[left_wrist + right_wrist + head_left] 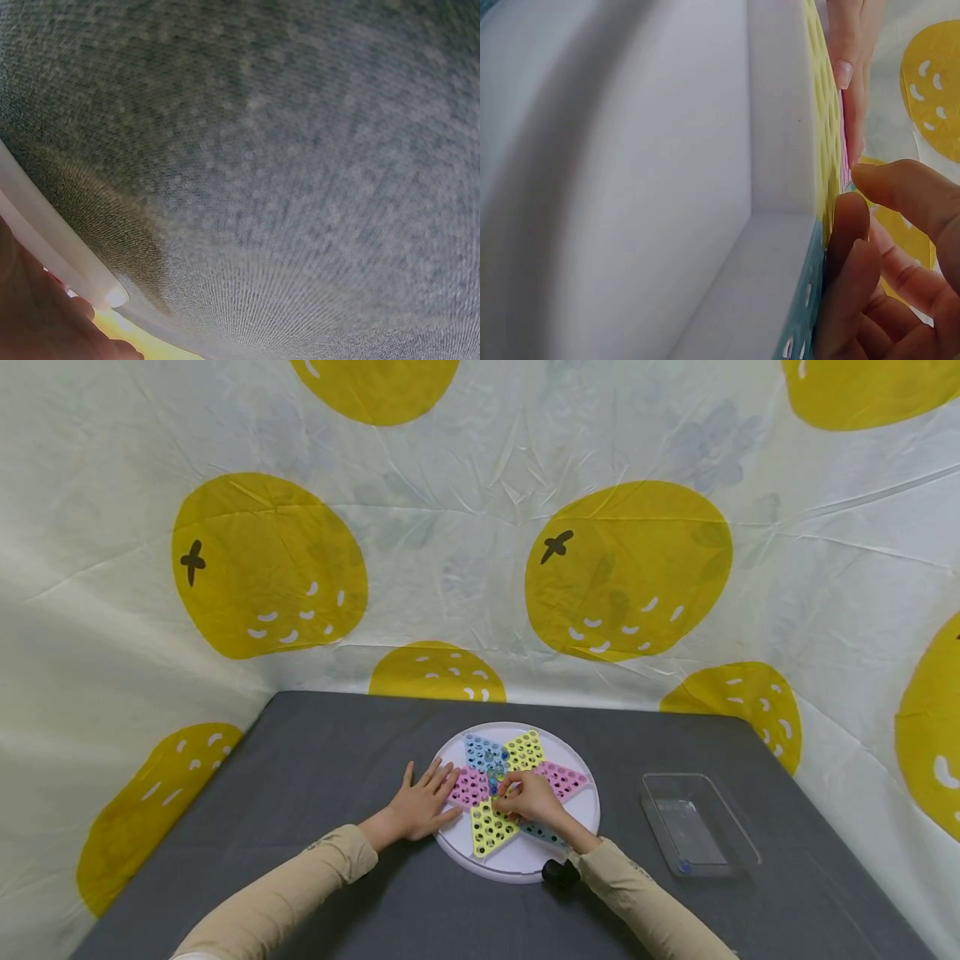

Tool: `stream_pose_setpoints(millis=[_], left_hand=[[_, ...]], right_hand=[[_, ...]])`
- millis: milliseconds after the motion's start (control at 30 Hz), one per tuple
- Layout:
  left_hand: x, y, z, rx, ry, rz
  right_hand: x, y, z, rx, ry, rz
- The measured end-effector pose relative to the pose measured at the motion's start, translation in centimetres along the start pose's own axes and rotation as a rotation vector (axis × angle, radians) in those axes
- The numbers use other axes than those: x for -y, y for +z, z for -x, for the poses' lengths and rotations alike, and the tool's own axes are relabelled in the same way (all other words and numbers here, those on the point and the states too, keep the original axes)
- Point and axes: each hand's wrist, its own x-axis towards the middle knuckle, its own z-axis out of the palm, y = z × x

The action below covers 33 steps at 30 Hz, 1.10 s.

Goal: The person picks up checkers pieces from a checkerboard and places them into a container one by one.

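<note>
Star board (517, 863) under spread left hand (420, 806).

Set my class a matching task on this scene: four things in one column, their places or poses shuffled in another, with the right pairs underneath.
Things
1. Left hand
2. Right hand
3. Clear rectangular plastic tray
4. White cloth printed with yellow fruit

Places or poses
A. On the dark grey cloth, right of the round white star-patterned board
B. Bent, near the board's middle
C. Hanging behind everything else
D. Spread across the board's left edge

Pairs: 1-D, 2-B, 3-A, 4-C
</note>
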Motion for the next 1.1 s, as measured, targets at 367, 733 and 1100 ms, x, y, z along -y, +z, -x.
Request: stream_pose_setpoints(millis=[367, 733, 1100], left_hand=[[-1.3, -2.3, 0.5, 0.076, -0.046, -0.035], [-1.2, -2.3, 0.5, 0.079, -0.046, -0.038], [-1.1, -2.0, 0.5, 0.079, -0.05, -0.031]], right_hand=[[-0.1, -0.7, 0.8, 0.008, 0.005, -0.019], [-0.5, -2.2, 2.0, 0.019, -0.003, -0.017], [-1.1, -3.8, 3.5, 0.007, -0.018, -0.022]])
